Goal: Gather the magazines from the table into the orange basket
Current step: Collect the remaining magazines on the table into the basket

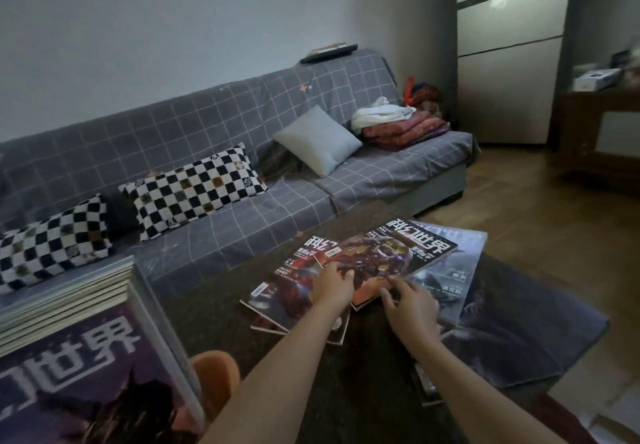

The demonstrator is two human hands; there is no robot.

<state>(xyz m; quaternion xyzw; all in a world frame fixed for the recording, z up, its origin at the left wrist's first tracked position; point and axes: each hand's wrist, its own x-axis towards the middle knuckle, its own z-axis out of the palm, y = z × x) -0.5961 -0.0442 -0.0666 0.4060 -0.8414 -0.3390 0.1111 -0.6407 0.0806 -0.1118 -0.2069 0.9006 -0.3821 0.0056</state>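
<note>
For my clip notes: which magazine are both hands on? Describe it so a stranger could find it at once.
Start at the dark coffee table before the grey checked sofa. In the fanned magazines at its middle, it is the top magazine, under the left hand and right hand. Unlike the bluish-grey ones to its right, its cover is red-orange with an armoured figure.

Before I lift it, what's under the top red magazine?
Under the top red magazine lie another red magazine and a grey one, partly showing. Anything directly beneath is covered.

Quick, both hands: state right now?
Left hand: grips the top red-cover magazine at its near edge.
Right hand: fingers curled on that magazine's near corner.
</note>
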